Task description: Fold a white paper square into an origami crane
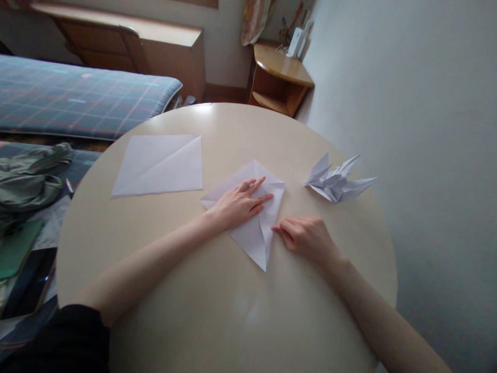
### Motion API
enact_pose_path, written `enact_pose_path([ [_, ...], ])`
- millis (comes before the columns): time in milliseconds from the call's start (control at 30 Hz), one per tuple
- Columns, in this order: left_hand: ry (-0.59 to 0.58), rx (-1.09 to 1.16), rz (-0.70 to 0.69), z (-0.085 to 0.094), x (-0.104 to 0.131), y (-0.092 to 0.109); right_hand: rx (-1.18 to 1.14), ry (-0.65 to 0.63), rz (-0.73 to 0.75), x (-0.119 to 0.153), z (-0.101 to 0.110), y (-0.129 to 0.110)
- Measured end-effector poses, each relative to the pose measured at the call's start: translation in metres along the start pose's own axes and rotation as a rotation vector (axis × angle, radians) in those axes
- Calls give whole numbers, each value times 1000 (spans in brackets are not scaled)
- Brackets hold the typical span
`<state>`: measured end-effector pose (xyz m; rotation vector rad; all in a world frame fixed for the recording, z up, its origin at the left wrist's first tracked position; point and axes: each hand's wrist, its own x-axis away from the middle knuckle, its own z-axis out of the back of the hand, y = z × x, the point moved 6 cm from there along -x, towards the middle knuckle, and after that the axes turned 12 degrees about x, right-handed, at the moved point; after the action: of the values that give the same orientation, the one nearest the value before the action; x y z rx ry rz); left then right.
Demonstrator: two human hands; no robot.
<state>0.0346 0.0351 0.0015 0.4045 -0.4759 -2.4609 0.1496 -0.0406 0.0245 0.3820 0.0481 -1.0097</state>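
Observation:
A white sheet of paper, partly folded, lies on the round table with one corner toward me. My left hand rests flat across its middle, fingers spread, covering part of the folds. Along the right side a flap is folded inward, with its edge slightly raised. At that side's lower edge is my right hand, its fingers curled together and one fingertip touching the paper's edge. No object shows inside the curled fingers.
A second white sheet with a diagonal crease lies at the table's left. Several folded paper cranes sit clustered at the right. A wall rises beyond the right edge; a plaid mattress and crumpled clothes are at the left.

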Motion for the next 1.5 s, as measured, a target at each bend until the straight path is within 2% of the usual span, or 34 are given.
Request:
enact_pose_path([
  [400, -7, 14, 6, -1, -1, -1, -80, -63, 33, 14, 16, -25],
  [1267, -27, 18, 27, 0, -3, 0, -211, -249, 83, 35, 28, -64],
  [1400, -22, 11, 15, -2, -3, -2, -283, -247, 117, 36, 27, -63],
  [1500, -17, 10, -1, -3, -3, -3, -334, -183, 91, 29, 23, -45],
])
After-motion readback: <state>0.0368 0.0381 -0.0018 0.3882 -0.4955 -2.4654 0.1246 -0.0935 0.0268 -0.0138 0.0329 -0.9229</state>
